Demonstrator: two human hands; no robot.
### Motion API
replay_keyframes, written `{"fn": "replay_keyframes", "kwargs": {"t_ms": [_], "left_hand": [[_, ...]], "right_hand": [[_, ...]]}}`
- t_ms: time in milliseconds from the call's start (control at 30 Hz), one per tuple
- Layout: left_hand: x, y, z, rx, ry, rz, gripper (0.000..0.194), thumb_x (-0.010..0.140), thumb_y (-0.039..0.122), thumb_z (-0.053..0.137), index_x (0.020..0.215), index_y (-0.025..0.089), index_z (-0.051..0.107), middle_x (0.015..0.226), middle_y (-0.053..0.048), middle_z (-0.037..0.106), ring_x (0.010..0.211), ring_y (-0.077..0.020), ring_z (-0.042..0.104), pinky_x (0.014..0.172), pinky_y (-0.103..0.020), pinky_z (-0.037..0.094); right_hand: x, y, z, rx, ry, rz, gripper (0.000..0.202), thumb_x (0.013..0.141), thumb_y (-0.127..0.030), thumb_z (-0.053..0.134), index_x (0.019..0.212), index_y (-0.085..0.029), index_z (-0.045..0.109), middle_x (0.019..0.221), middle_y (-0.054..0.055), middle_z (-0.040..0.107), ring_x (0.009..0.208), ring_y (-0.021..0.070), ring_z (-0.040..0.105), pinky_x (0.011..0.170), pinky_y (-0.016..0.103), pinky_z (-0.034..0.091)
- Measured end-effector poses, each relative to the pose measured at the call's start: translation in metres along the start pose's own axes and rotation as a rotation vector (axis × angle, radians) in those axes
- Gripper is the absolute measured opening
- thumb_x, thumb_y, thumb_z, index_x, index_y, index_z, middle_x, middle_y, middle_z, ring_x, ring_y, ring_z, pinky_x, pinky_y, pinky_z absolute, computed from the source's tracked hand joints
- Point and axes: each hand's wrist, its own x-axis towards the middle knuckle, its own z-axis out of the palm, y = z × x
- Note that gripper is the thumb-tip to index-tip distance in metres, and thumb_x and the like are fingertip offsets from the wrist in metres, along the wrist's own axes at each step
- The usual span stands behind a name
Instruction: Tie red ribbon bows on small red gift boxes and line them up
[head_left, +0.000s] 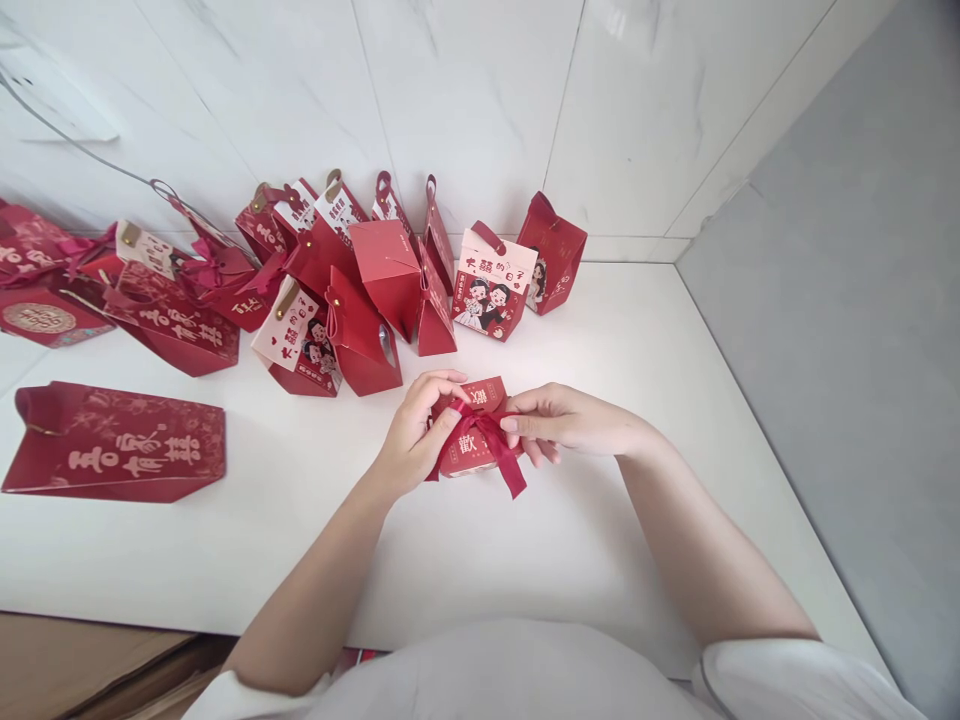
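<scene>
In front of the cartoon-couple box (495, 290) on the white counter (615, 350) sits a small red box (466, 446) tied with a ribbon (493, 438). The left hand (420, 430) curls over its side, thumb and finger seemingly pinching the ribbon near the knot; the right hand (559, 418) pinches it opposite. The small red box looks light, probably of thin, fairly stiff card that could dent, so it is best steadied by its side walls; the ribbon seems soft and perhaps slippery, best gripped close to the knot. Left of the cartoon-couple box stand many gift boxes, including a windowed box (360, 345); just right is a strap-handled box (559, 250). Their contents do not show.
</scene>
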Motion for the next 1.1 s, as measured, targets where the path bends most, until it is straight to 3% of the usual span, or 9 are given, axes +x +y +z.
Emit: {"fn": "replay_keyframes", "kwargs": {"t_ms": [100, 233, 367, 500, 600, 700, 967, 1100], "left_hand": [[0.000, 0.001, -0.001, -0.001, -0.051, 0.013, 0.023, 0.099, 0.026, 0.043, 0.110, 0.024, 0.063, 0.132, -0.009, 0.055, 0.127, -0.0232, 0.052, 0.109, -0.044, 0.041], [0.000, 0.004, -0.003, 0.017, -0.094, -0.028, 0.018, 0.092, 0.014, 0.046, 0.099, 0.022, 0.061, 0.134, -0.009, 0.055, 0.122, -0.0236, 0.056, 0.098, -0.040, 0.048], [0.001, 0.005, -0.002, 0.015, -0.017, -0.010, 0.009, 0.093, 0.020, 0.052, 0.094, 0.021, 0.060, 0.123, -0.008, 0.062, 0.112, -0.0217, 0.061, 0.094, -0.038, 0.049], [0.002, 0.003, 0.002, 0.016, 0.091, -0.025, 0.016, 0.095, 0.029, 0.054, 0.083, 0.020, 0.060, 0.112, -0.007, 0.067, 0.105, -0.0205, 0.064, 0.091, -0.035, 0.050], [0.002, 0.003, 0.002, 0.002, 0.140, -0.081, 0.013, 0.096, 0.029, 0.053, 0.095, 0.021, 0.063, 0.113, -0.006, 0.068, 0.104, -0.0198, 0.065, 0.091, -0.035, 0.050], [0.002, 0.004, 0.000, 0.001, 0.104, -0.062, 0.017, 0.098, 0.028, 0.049, 0.105, 0.022, 0.064, 0.118, -0.007, 0.066, 0.111, -0.0206, 0.063, 0.095, -0.037, 0.049], [0.001, -0.003, -0.008, -0.052, -0.039, 0.132, 0.016, 0.097, 0.029, 0.051, 0.102, 0.023, 0.065, 0.123, -0.010, 0.061, 0.120, -0.0233, 0.058, 0.102, -0.042, 0.047], [0.002, -0.002, -0.007, -0.041, -0.076, 0.169, 0.022, 0.099, 0.028, 0.048, 0.113, 0.027, 0.064, 0.127, -0.010, 0.060, 0.123, -0.0232, 0.056, 0.105, -0.045, 0.046]], "right_hand": [[-0.001, -0.001, 0.000, -0.028, 0.006, -0.014, 0.038, 0.092, -0.053, 0.058, 0.081, -0.017, 0.063, 0.064, -0.001, 0.060, 0.056, 0.0100, 0.052, 0.055, 0.024, 0.044], [-0.002, -0.002, 0.001, -0.044, 0.006, -0.022, 0.039, 0.091, -0.054, 0.059, 0.079, -0.017, 0.064, 0.065, -0.001, 0.058, 0.058, 0.0100, 0.051, 0.059, 0.025, 0.043], [0.000, -0.002, 0.004, -0.036, -0.006, -0.021, 0.039, 0.091, -0.053, 0.059, 0.078, -0.017, 0.063, 0.067, -0.001, 0.059, 0.060, 0.0101, 0.052, 0.061, 0.025, 0.044], [0.001, -0.003, 0.008, -0.010, -0.012, -0.026, 0.038, 0.092, -0.052, 0.058, 0.076, -0.017, 0.061, 0.067, -0.002, 0.058, 0.060, 0.0101, 0.051, 0.063, 0.025, 0.045], [0.001, -0.004, 0.009, 0.006, -0.006, -0.027, 0.037, 0.092, -0.051, 0.058, 0.076, -0.017, 0.060, 0.068, -0.002, 0.057, 0.061, 0.0102, 0.052, 0.065, 0.026, 0.046], [0.001, -0.005, 0.008, 0.004, -0.006, -0.020, 0.036, 0.092, -0.050, 0.058, 0.077, -0.018, 0.061, 0.069, -0.002, 0.058, 0.062, 0.0104, 0.052, 0.066, 0.026, 0.046], [0.001, -0.002, 0.007, -0.002, -0.024, -0.024, 0.035, 0.093, -0.049, 0.058, 0.079, -0.018, 0.062, 0.068, -0.002, 0.058, 0.062, 0.0107, 0.052, 0.066, 0.026, 0.046], [0.001, -0.003, 0.006, -0.015, -0.030, -0.023, 0.036, 0.093, -0.050, 0.057, 0.079, -0.017, 0.062, 0.068, -0.001, 0.059, 0.063, 0.0108, 0.052, 0.067, 0.026, 0.046]]}}
